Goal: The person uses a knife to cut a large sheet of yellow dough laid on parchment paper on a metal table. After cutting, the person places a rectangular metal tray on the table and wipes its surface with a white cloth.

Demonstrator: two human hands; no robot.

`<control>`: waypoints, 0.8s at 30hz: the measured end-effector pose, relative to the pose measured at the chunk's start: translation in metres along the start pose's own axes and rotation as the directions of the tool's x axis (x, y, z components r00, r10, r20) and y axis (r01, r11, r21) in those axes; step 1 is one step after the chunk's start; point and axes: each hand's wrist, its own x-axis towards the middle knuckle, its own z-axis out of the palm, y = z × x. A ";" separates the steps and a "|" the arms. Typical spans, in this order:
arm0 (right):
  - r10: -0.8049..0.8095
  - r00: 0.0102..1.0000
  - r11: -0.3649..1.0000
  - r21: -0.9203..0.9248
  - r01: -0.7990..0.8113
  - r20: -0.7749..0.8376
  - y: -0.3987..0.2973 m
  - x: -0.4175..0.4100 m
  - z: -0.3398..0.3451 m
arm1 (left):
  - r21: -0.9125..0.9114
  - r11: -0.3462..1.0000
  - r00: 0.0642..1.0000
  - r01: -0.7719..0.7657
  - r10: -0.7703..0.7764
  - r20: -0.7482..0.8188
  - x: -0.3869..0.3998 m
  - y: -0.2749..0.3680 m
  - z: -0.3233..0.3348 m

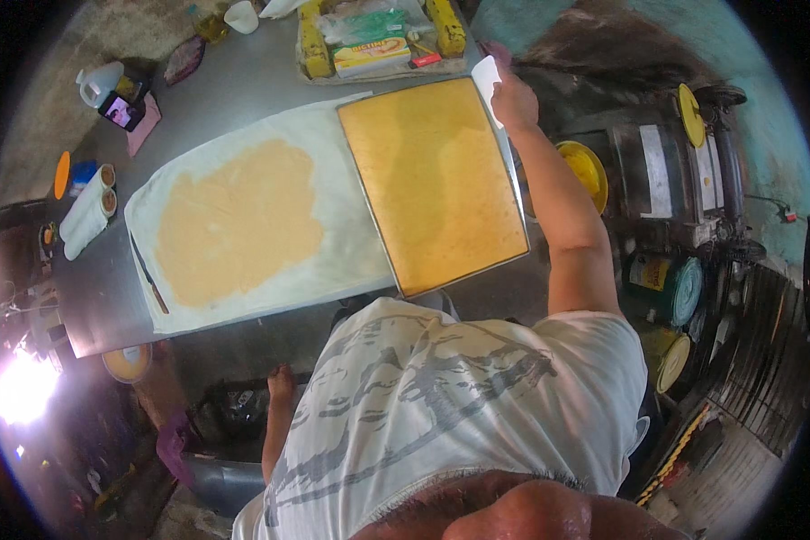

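My right hand [515, 100] is closed on a flat white piece [487, 75], which looks like a plastic scraper. It is at the far right corner of a shallow metal baking tray [526, 223]. A yellow sheet of sponge cake [439, 189] fills that tray. To its left, a white cloth [351, 162] lies spread on the metal table, with a flat tan patch [243, 223] in its middle. On the cloth's left edge rests a long knife [150, 283]. My left hand [281, 381] hangs low beside my body, away from the table; its fingers are too small to make out.
Two white-wrapped rolls [89, 210] with brown ends lie at the table's left. Behind are a propped phone [123, 110], a jug [99, 84], a white cup [241, 17] and a yellow-sided crate [316, 47] holding a box [371, 57]. A yellow basin [582, 172] stands to the right.
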 end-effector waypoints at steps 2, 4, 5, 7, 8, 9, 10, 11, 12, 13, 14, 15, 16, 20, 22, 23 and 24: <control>-0.016 1.000 0.999 0.037 0.016 0.003 0.001 -0.002 0.001 | -0.229 0.971 0.998 0.068 -0.063 0.028 0.000 -0.002 0.003; 0.031 0.994 0.998 0.045 -0.036 0.101 -0.003 -0.002 -0.005 | -0.281 0.952 0.992 0.122 -0.123 0.015 -0.003 0.008 0.013; 0.026 0.996 0.999 0.026 -0.028 0.084 0.000 0.000 -0.009 | -0.322 0.926 0.978 0.196 -0.210 -0.009 0.000 0.032 0.030; 0.017 0.997 1.000 0.020 -0.019 0.080 0.002 0.001 -0.004 | -0.372 0.903 0.963 0.216 -0.259 -0.071 -0.003 0.060 0.044; 0.013 0.997 0.999 0.036 -0.016 0.072 0.003 0.001 -0.002 | -0.382 0.911 0.971 0.157 -0.212 -0.106 -0.006 0.067 0.046; 0.006 0.998 0.999 0.053 -0.009 0.062 -0.002 0.002 -0.005 | -0.392 0.915 0.976 0.096 -0.164 -0.145 -0.009 0.073 0.050; 0.003 0.999 0.998 0.060 -0.006 0.048 -0.002 0.001 -0.008 | -0.297 0.953 0.973 0.049 -0.113 -0.203 -0.009 0.085 0.056; -0.030 0.999 0.998 0.052 0.028 0.032 0.002 0.002 -0.002 | -0.197 0.980 0.965 0.006 -0.057 -0.255 -0.012 0.097 0.062; -0.059 0.998 0.997 0.041 0.058 0.016 0.007 0.005 0.006 | -0.091 0.995 0.955 -0.032 0.003 -0.297 -0.013 0.112 0.068; -0.091 0.996 0.995 0.033 0.091 0.002 0.010 0.006 0.012 | -0.032 0.998 0.953 -0.052 0.039 -0.299 -0.012 0.124 0.075; -0.110 0.994 0.993 0.033 0.111 -0.022 0.011 0.006 0.015 | 0.025 0.997 0.950 -0.073 0.077 -0.303 -0.009 0.136 0.082; -0.129 0.990 0.991 0.032 0.131 -0.050 0.011 0.007 0.018 | 0.081 0.992 0.945 -0.097 0.117 -0.305 -0.003 0.151 0.090; -0.146 0.986 0.989 0.026 0.148 -0.077 0.011 0.007 0.019 | 0.036 0.985 0.943 -0.168 0.171 -0.284 0.002 0.176 0.105; -0.135 0.991 0.990 0.036 0.135 0.023 0.006 0.004 0.007 | 0.136 0.935 0.930 -0.329 0.345 -0.126 0.005 0.302 0.169; -0.129 0.990 0.991 0.044 0.127 0.050 0.006 0.008 0.008 | 0.178 0.937 0.952 -0.301 0.307 -0.003 0.018 0.333 0.193; -0.138 0.989 0.990 0.026 0.137 0.054 0.008 0.012 0.010 | 0.157 0.948 0.961 -0.276 0.269 0.065 0.025 0.344 0.204; -0.144 0.988 0.990 0.007 0.144 0.061 0.011 0.015 0.012 | 0.141 0.948 0.957 -0.286 0.275 0.096 0.031 0.356 0.215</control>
